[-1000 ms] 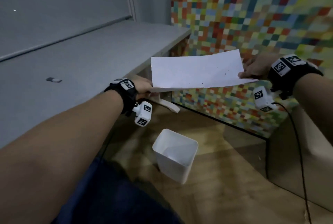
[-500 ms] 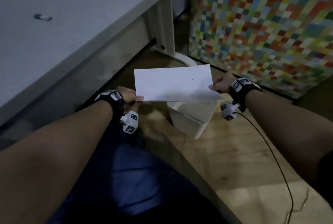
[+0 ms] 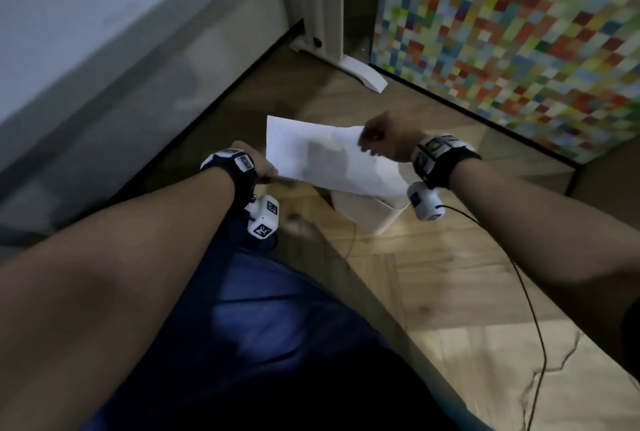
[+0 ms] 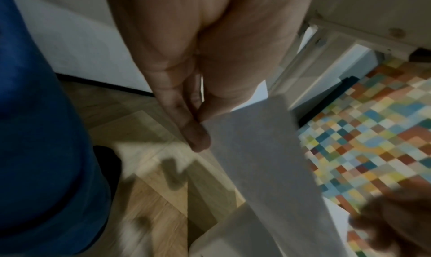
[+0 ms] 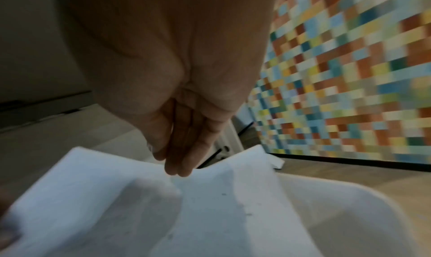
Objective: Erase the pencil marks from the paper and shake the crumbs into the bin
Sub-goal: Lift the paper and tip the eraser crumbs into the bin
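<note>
A white sheet of paper (image 3: 322, 156) hangs tilted over a white bin (image 3: 367, 212) on the floor, its lower right corner dipping toward the bin's mouth. My left hand (image 3: 265, 170) pinches the sheet's left edge; the left wrist view shows the paper (image 4: 256, 150) held between thumb and fingers (image 4: 198, 141). My right hand (image 3: 379, 136) pinches the far right edge and lifts it. In the right wrist view the paper (image 5: 140, 205) bends into a trough with small dark crumbs (image 5: 224, 194) on it, above the bin (image 5: 349, 215).
A grey desk (image 3: 69, 32) runs along the left, its white leg and foot (image 3: 346, 63) standing on the wood floor. A multicoloured checkered panel (image 3: 519, 32) closes off the right. My blue-clad leg (image 3: 259, 326) is below. A black cable (image 3: 530, 309) trails from my right wrist.
Both hands have carried the paper down from desk height to just over the bin. The right hand has raised its edge, so the flat sheet now slopes and bends.
</note>
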The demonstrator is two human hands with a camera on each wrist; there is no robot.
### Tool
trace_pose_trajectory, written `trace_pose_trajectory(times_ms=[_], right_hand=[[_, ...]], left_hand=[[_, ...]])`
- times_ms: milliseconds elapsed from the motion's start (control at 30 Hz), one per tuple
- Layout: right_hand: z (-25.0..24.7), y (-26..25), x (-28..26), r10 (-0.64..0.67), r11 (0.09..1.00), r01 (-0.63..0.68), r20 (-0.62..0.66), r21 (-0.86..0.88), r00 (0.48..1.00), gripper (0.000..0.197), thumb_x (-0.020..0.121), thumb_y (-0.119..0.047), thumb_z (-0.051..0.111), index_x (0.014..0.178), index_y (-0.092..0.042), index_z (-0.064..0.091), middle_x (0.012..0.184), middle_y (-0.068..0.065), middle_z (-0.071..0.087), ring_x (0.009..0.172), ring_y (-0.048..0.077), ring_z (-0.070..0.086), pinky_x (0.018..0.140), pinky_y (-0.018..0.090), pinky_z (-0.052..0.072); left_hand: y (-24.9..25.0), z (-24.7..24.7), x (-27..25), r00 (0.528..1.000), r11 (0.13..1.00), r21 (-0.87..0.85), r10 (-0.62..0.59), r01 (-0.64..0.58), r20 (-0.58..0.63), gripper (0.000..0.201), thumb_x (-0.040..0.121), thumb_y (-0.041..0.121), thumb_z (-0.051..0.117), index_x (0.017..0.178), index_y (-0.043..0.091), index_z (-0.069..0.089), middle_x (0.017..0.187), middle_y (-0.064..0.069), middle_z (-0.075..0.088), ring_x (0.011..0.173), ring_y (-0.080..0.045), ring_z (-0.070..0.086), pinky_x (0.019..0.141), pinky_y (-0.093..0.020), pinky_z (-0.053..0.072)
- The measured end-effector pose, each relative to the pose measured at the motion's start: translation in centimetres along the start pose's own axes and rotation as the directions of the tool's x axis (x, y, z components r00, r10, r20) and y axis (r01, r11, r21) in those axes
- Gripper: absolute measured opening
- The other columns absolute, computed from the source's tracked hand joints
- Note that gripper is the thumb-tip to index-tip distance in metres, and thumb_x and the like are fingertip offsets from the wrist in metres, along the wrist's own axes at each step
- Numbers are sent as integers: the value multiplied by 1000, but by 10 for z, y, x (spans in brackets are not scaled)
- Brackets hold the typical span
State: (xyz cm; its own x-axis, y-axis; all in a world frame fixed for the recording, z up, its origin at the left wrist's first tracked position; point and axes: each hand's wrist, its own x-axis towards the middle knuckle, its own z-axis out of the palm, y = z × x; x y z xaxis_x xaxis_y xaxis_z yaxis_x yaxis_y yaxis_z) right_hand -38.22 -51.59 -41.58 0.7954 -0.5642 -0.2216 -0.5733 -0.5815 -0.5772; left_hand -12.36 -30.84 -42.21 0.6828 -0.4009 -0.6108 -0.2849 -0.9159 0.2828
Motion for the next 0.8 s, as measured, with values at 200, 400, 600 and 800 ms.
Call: trace_pose_trajectory(times_ms=[200,400,600,800], right_hand=[[42,-61,1,-297,954,286,161,90,941,22,93,0,65,102,-11,83,97,1,83,75,-10,69,75,10,52],[73,-89,-10,-226,922,171,125,349,966,42,109,-47,52,126,-18,79,130,1,77,119,17,69,106,35,49],[99,-50,-18,-55,904,-50,231,425,971,79,97,-84,24,145,-37,66,161,-4,54,147,19,50,127,39,27],[72,6,-32,291,941,-323,250,98,924,84,109,-67,15,136,-13,74,147,18,63,128,36,60,114,44,37]], left_hand=[[16,-22,-46,994,992,65,-106,105,10,27,52,26,88,73,11,83,73,-7,79,71,-26,77,78,-45,65],[21,-2,-24,998,995,-79,-67,67,7,49,49,30,92,87,2,81,72,-8,79,67,-23,78,75,-42,66],[41,-9,-35,998,997,-74,4,-8,-57,33,77,30,92,94,4,81,83,-5,79,70,-18,72,64,-30,57],[36,-25,-23,995,994,-110,3,-13,-95,33,81,26,91,99,1,79,95,-12,79,77,-25,72,68,-33,55]])
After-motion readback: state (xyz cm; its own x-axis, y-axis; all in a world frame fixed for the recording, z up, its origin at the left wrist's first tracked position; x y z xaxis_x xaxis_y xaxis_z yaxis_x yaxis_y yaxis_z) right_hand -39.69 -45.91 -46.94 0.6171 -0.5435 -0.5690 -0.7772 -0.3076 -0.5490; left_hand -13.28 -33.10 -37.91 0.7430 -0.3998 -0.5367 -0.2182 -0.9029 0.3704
